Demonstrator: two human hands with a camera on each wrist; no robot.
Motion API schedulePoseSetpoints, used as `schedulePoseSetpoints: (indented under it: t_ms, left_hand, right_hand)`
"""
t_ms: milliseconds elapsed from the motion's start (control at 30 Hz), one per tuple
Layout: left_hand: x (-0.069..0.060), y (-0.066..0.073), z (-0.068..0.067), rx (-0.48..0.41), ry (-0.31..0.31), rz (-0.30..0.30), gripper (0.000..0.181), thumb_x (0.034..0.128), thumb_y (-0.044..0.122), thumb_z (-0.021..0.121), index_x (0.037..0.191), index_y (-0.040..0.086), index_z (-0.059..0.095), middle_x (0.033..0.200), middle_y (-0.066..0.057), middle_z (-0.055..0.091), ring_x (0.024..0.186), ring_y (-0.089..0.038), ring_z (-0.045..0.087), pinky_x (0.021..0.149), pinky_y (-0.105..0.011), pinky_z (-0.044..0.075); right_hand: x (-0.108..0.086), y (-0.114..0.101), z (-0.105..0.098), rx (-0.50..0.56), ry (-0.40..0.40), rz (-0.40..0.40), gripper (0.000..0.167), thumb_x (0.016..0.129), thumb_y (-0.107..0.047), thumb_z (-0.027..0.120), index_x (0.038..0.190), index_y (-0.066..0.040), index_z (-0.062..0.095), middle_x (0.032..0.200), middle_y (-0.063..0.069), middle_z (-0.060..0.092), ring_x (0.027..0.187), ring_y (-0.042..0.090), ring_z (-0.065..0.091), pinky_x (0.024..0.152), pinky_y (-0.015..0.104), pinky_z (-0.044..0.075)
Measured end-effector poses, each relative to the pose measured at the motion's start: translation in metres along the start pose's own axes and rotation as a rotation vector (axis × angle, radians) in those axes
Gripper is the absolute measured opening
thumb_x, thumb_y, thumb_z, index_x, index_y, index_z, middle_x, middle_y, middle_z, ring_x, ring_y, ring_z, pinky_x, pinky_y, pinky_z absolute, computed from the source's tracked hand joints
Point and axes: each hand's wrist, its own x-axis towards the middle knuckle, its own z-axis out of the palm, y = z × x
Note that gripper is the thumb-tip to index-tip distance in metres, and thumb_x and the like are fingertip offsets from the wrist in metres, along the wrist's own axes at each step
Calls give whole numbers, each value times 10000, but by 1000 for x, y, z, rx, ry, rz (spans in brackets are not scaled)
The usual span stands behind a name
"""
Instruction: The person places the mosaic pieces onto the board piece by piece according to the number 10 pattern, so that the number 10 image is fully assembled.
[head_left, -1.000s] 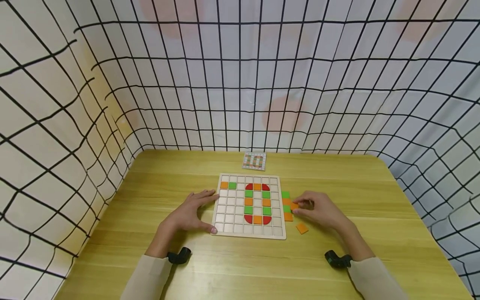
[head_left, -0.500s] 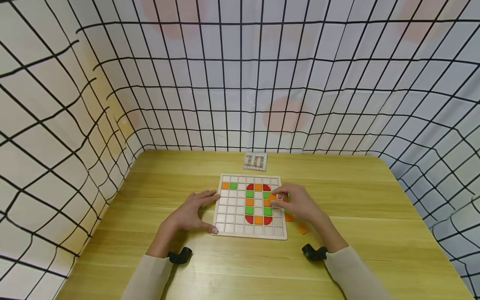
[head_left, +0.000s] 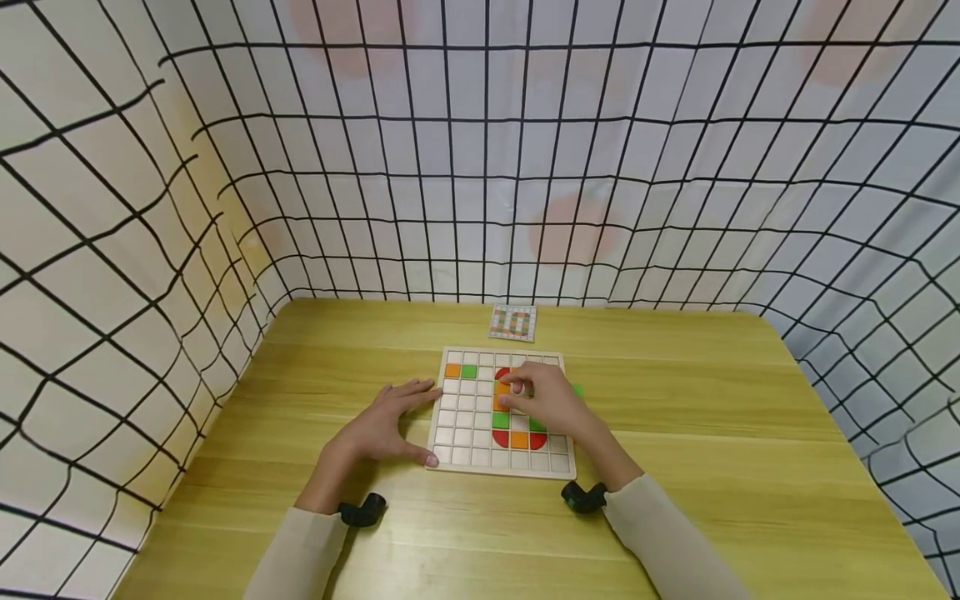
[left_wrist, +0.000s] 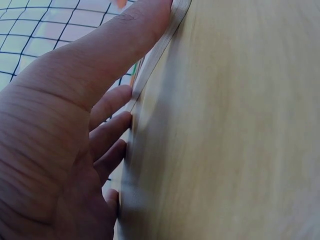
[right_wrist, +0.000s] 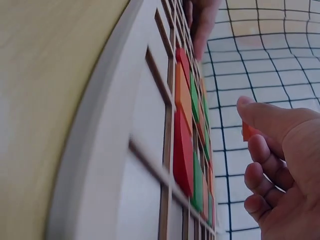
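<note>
Taking the board as our clock face, here's the left hand (head_left: 381, 425) at nine o'clock, fingers spread and clasping nothing, touching the edge of the pale wooden square grid board (head_left: 459, 434). Up at ten, a flat orange square tile (head_left: 452, 370) and a flat green square tile (head_left: 468, 371) sit side by side; below them the cells are bare, so plenty looks left to fill! Towards three, the ring of red, green and orange pieces (head_left: 519, 440) looks largely done, though the right hand (head_left: 547, 396) covers part. It's pinching an orange tile (right_wrist: 247, 131) above the board, not yet seated. Between two and three, a loose green tile (head_left: 577, 389) peeks out beside the board.

Now the surroundings: yellowish wood-grain table (head_left: 675, 375) underneath, white sheeting with black grid lines (head_left: 468, 148) wrapping from nine through twelve to three, and at twelve, beyond the board, a small printed pattern card (head_left: 513, 322), too tiny to read surely.
</note>
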Motion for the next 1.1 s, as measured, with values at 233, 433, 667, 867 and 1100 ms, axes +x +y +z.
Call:
schedulePoseSetpoints:
  t_ms: [233,433,667,867,1100]
  left_hand:
    - [0,0,-1,-1,-3,-4,1097,656,623,909,1576,243,449,1691,-35,323,1587,-335,230,1292,-629,47]
    - [-1,-1,0,-2,-9,-3,1091,664,619,908,1577,241,446,1694,-31,315,1588,-344,223,1288,-637,47]
    - [1,0,1,-7,-15,3,1089,662,622,909,1575,243,449,1694,-29,313,1593,-338,206,1288,-638,44]
    - [2,1,0,-3,-2,1,1088,658,620,912,1571,239,457,1689,-23,326,1591,-334,216,1289,-636,43]
    - [1,-1,-1,-2,-1,3,1087,659,624,909,1569,236,460,1688,-26,327,1591,-337,217,1287,-639,41]
  right_hand:
    - [24,-3,21,2,27,17,212,920,-252,801,1102,-144,782,800,-59,611,709,140,503,651,256,443]
    - [38,-8,36,6,24,24,238,912,-272,809,1118,-153,795,825,-46,602,731,142,508,651,252,431]
    - [42,-7,48,23,18,38,233,909,-255,805,1110,-137,792,846,-28,615,756,157,524,660,263,443]
    - [43,-6,51,3,6,49,246,919,-279,796,1131,-154,788,849,-25,611,745,165,523,629,271,438]
    - [43,-8,51,1,-6,62,262,924,-275,792,1158,-157,783,843,-32,604,728,161,511,620,273,425]
